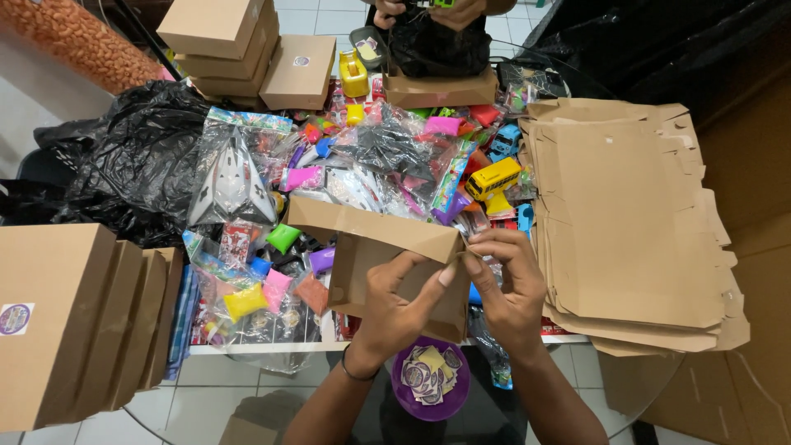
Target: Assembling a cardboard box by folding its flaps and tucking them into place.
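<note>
A plain brown cardboard box (387, 264), half folded, sits at the near middle of the counter (264, 348), its long lid flap angled up toward the left. The left hand (395, 309) grips its near wall, thumb pressed inside at the right corner. The right hand (507, 284) pinches the same corner from the right, fingers curled over the edge. Both hands are clenched on the cardboard.

Behind the box the counter is heaped with bagged toys: a white toy jet (233, 181) at left, a yellow toy bus (493, 177) at right, and bright foam and plastic pieces between. A thick stack of flat box blanks (626, 222) lies just right of the hands. Finished boxes (74, 325) stand in a row at near left, and more are piled at far left (222, 41). Black plastic bags (136, 161) bunch along the left side. At the far edge another person's hands (424, 12) work over a black bag.

Below the counter's near edge a purple bowl of round stickers (430, 379) rests between the forearms, over a pale tiled floor (198, 395). Little bare surface shows; the only open room is the narrow strip at the near edge.
</note>
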